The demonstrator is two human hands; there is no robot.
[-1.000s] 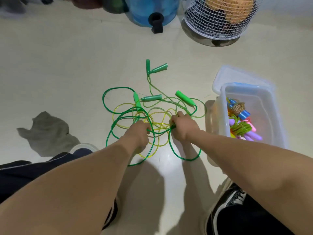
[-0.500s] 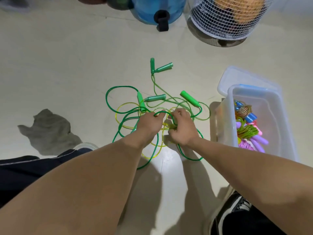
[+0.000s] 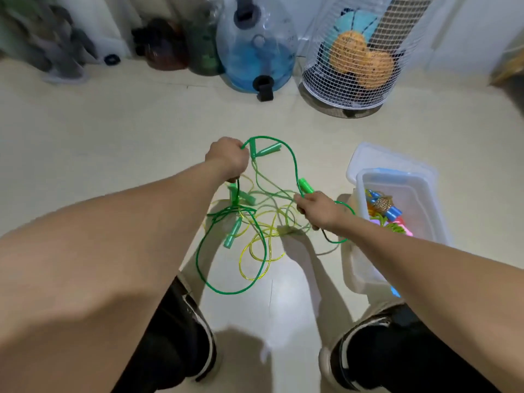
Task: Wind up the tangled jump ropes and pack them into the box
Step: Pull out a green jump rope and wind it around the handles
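Covering most of the view: pale floor [image 3: 85, 143], with a blue water jug [image 3: 255, 52] and a white wire basket [image 3: 354, 61] at the far wall. Clear plastic box [image 3: 425, 194] sits to the right, lid off behind it, coloured ropes already inside. Tangled green and yellow jump ropes [image 3: 255, 222] partly lifted between the feet, loops hanging to the floor. Left hand [image 3: 228, 157] fingers curled round dark green cord. Right hand [image 3: 320, 211] fingers clamped on cord just below a bright green handle [image 3: 306, 185].
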